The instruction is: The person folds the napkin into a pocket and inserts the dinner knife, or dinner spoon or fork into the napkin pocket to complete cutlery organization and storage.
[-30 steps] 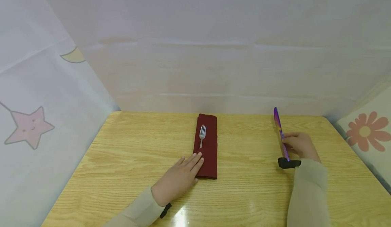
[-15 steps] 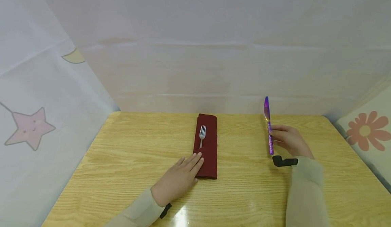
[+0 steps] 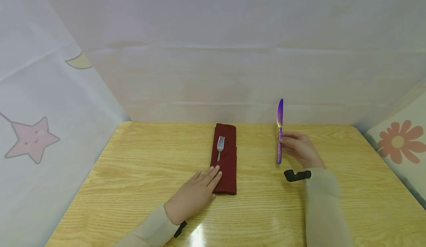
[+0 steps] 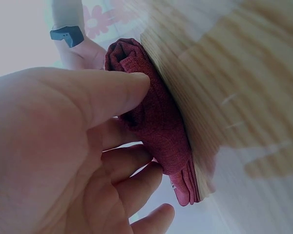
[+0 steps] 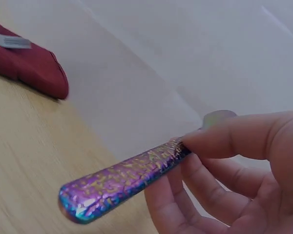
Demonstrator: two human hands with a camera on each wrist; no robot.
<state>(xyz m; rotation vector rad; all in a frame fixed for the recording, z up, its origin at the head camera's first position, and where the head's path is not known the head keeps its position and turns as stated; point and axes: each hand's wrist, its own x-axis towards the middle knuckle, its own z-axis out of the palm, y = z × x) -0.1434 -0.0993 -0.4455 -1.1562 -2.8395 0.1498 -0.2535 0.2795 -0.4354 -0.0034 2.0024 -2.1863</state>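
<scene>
A dark red folded cloth napkin lies lengthwise on the table, its front part forming a pocket. Out of that pocket sticks a silver fork, tines pointing away from me; its handle end is hidden in the cloth. My left hand rests on the napkin's lower left side with its fingers fairly straight. To the right, my right hand pinches a table knife by its handle between thumb and fingers, blade up and away. The knife's textured purple handle shows iridescent in the right wrist view.
The wooden table ends at a pale cloth backdrop behind and at both sides. Black bands sit at both wrists, the right wristband jutting inward.
My right hand has moved left with the knife, towards the napkin, and the knife has turned from a leftward lean to nearly upright in the head view. My left hand has stayed put.
</scene>
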